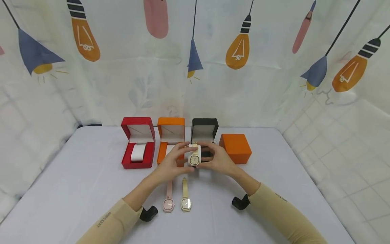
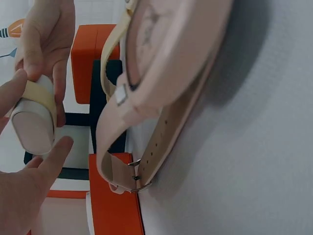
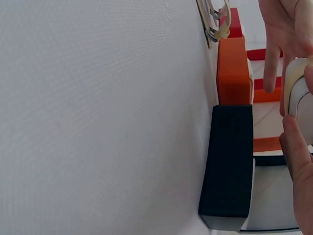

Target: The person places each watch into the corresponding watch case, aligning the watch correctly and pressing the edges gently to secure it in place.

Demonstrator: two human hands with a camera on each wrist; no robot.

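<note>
The cream watch (image 1: 194,160), strapped round a white cushion (image 1: 199,151), is held up just in front of the open dark box (image 1: 204,121), its face turned toward the person and the strap running up over the cushion. The right hand (image 1: 220,159), at the front right of the dark box, grips the cushion's end between fingers and thumb. The left hand (image 1: 174,161), at the front left of the dark box, has its fingers extended and spread; a fingertip touches the top of the watch and cushion, while the thumb sits near the lower edge. Nearer the person than the dark box, and a little to its left, a pale yellow watch (image 1: 186,204) and a pink watch (image 1: 168,205) lie side by side on the white counter (image 1: 76,189), faces toward the person, the pink one farther left; its strap is buckled into a loop. Just left of the dark box stands an open orange box (image 1: 171,121), and beyond that an open red box (image 1: 137,165) with a white pillow (image 1: 138,153) inside. To the right of the dark box sits a closed orange box (image 1: 234,149). Behind the dark box hangs a pale curtain (image 1: 122,84) printed with lamps, bulbs and pencils.
</note>
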